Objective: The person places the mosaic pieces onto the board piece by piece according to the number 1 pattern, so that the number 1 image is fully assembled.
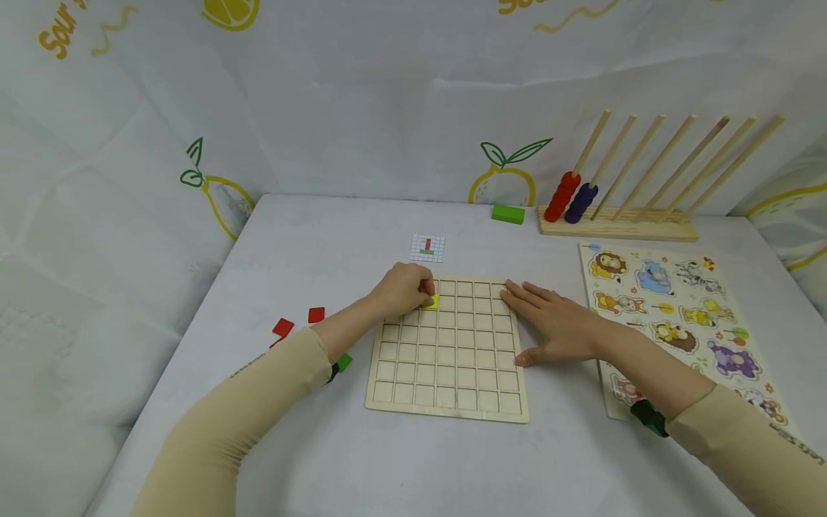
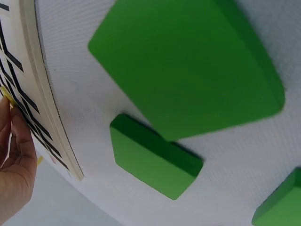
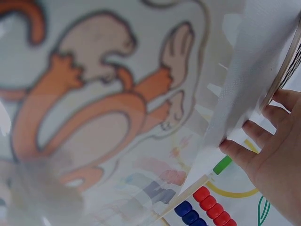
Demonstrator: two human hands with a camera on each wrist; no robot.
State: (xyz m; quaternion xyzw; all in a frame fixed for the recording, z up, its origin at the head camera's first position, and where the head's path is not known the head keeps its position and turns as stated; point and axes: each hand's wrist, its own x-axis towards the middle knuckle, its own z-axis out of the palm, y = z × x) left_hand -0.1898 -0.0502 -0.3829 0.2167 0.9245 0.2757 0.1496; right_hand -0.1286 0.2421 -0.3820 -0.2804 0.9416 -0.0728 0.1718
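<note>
Left hand: My left hand (image 1: pixel 405 289) reaches over the upper left part of the board, thumb and fingers pinched together on the tile; the back of the hand hides some of them.
Yellow tile: The small flat yellow square tile (image 1: pixel 431 302) is at my left fingertips, in the second row from the top; I cannot tell whether it sits fully in its cell.
Grid board: The pale square wooden grid board (image 1: pixel 446 355) lies flat on the white table (image 1: pixel 400 467), its top left corner covered by my hand.
Right hand: My right hand (image 1: pixel 549 323) rests at the board's right edge, fingers spread apart, thumb lower down.
Loose tiles: Two red square tiles (image 1: pixel 316 314) lie left of my forearm, and a green tile (image 1: pixel 344 362) shows partly past my sleeve; the left wrist view cuts off two of its three green pieces.
Pattern card: The small white gridded paper card (image 1: pixel 427 248) lies just beyond the board, its coloured figure too small to read exactly.
Animal puzzle: My right forearm covers part of the flat printed animal puzzle board (image 1: pixel 665 287).
</note>
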